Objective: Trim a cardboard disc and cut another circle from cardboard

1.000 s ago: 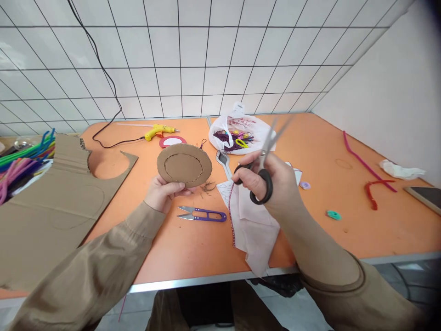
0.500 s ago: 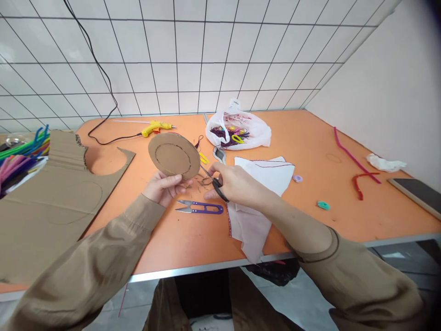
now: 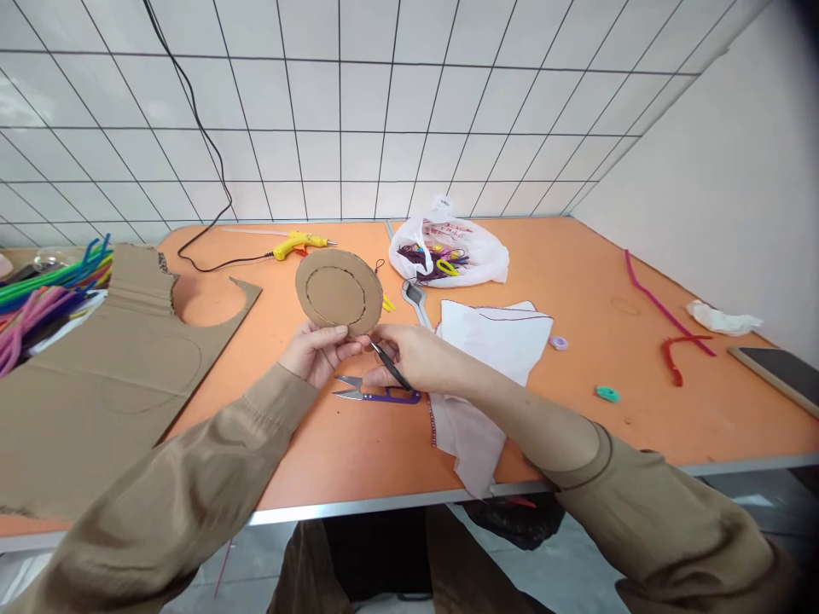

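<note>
Orange table, disc in left hand

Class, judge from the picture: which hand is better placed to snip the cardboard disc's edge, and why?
Probably the right: the right hand holds the black-handled scissors close by the lower edge of the cardboard disc, while the left hand is occupied gripping that disc.

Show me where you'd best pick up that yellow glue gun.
Probably by the handle, from above and the left: the glue gun lies with its handle on the left and its metal tip pointing right, keeping fingers clear of the tip.
</note>
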{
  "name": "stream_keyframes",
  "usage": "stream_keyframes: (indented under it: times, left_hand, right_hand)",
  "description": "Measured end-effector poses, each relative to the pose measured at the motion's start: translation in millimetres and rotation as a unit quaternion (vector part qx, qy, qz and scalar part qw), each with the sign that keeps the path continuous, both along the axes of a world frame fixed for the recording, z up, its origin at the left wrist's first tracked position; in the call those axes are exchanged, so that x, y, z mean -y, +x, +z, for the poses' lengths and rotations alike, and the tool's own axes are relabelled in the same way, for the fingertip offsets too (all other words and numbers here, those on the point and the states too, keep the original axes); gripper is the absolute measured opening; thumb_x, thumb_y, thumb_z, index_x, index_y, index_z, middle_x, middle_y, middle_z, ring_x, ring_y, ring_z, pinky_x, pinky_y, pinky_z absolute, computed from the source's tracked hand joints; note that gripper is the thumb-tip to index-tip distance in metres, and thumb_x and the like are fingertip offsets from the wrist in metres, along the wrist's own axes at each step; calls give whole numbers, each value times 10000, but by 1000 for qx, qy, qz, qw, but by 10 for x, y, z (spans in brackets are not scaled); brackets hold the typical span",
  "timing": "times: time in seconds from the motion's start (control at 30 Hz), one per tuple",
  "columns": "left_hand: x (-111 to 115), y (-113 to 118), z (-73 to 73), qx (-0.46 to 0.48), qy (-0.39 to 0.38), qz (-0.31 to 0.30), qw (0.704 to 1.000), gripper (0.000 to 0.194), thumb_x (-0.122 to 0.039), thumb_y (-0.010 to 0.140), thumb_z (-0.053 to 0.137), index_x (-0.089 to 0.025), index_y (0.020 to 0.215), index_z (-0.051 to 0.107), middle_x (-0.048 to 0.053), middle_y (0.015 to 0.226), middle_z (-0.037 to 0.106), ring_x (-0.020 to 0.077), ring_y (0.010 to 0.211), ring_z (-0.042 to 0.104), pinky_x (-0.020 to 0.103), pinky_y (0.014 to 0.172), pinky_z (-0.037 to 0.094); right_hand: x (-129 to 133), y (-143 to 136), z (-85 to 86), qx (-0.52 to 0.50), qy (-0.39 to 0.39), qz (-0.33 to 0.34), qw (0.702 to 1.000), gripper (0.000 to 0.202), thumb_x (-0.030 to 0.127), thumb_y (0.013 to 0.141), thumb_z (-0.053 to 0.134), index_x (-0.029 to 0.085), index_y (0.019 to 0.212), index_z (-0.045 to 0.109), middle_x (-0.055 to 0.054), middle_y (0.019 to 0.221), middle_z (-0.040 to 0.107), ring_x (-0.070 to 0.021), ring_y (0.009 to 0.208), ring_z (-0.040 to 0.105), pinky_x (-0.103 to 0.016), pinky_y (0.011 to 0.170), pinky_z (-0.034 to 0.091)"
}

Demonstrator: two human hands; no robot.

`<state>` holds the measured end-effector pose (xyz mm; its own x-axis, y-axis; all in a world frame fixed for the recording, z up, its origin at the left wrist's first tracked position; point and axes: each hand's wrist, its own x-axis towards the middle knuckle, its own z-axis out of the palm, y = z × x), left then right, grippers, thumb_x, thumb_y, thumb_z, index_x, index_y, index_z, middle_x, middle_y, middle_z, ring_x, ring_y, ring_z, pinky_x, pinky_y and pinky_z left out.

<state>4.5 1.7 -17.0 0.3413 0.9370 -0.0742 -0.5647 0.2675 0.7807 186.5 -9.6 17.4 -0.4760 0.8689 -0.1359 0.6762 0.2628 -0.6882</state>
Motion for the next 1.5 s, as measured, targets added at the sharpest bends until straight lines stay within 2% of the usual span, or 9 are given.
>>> stream_keyframes:
  times: [0.23, 0.43, 0.63, 0.8, 0.93, 1.07, 1.23, 1.37, 1.5]
  left_hand:
    - [15, 31, 18, 10, 29, 35, 999, 101, -83, 576, 729, -102, 674, 713, 58, 600, 723, 160, 554, 701, 164, 531, 578]
    - [27, 23, 55, 12, 33, 25, 999, 85, -117, 578, 722, -104, 659, 701, 37, 550, 693, 140, 470, 647, 199, 459, 561]
    - [-64, -72, 20, -16, -4, 82, 997, 122, -74, 607, 730, -110, 720, 705, 47, 677, 740, 152, 613, 712, 170, 550, 579]
    - [-88, -102, -17, -65, -36, 115, 991, 114, -46, 626, 705, -86, 731, 686, 40, 615, 709, 138, 545, 687, 160, 467, 543]
    - [-29, -47, 6, -86, -25, 97, 991, 114, -60, 602, 689, -87, 711, 668, 32, 558, 676, 122, 475, 645, 156, 420, 508]
    - [20, 10, 32, -107, -18, 76, 991, 113, -89, 561, 687, -92, 668, 649, 22, 511, 644, 116, 439, 619, 150, 382, 475]
    - [38, 52, 73, -139, -31, 89, 986, 128, -112, 494, 670, -110, 587, 582, 10, 459, 596, 129, 406, 601, 172, 370, 469]
    - [19, 42, 70, -162, -23, 96, 982, 164, -116, 461, 664, -106, 614, 605, 34, 502, 635, 133, 392, 595, 187, 372, 476]
    - [-12, -2, 8, -167, -3, 61, 984, 141, -118, 494, 663, -107, 630, 629, 39, 507, 640, 133, 388, 592, 193, 368, 478]
  right_hand:
    - [-79, 31, -133, -164, -102, 101, 976, 379, 420, 681, 748, 169, 892, 558, 40, 683, 493, -114, 616, 472, -244, 561, 370]
    - [-63, 41, -172, -202, -182, 158, 949, 355, 356, 697, 730, 183, 947, 548, 49, 692, 495, -98, 598, 481, -230, 537, 366]
    - [-85, 46, -220, -232, -103, 29, 967, 381, 366, 706, 677, 156, 1015, 599, 70, 612, 408, -89, 544, 401, -234, 529, 339]
    - [-154, 162, -196, -50, 81, -123, 988, 381, 275, 740, 614, 166, 1106, 629, 40, 586, 509, -134, 556, 480, -255, 558, 348]
    - [-105, 198, -145, 129, 140, -99, 977, 310, 275, 776, 562, 191, 1056, 666, -40, 744, 672, -197, 674, 593, -270, 574, 351]
    - [-53, 179, -158, 181, 152, -83, 968, 321, 281, 792, 539, 183, 1071, 665, -78, 816, 711, -233, 709, 622, -287, 565, 345]
    - [-110, 235, -235, -99, 137, -183, 968, 327, 300, 762, 570, 184, 1056, 657, -5, 642, 612, -162, 597, 565, -279, 563, 376]
    - [-149, 291, -214, -392, 4, -181, 902, 453, 451, 713, 639, 177, 1062, 552, -6, 675, 614, -122, 536, 509, -234, 438, 265]
    - [-131, 311, -172, -399, -30, -159, 902, 475, 443, 677, 692, 191, 1032, 503, -2, 691, 634, -87, 478, 420, -231, 433, 250]
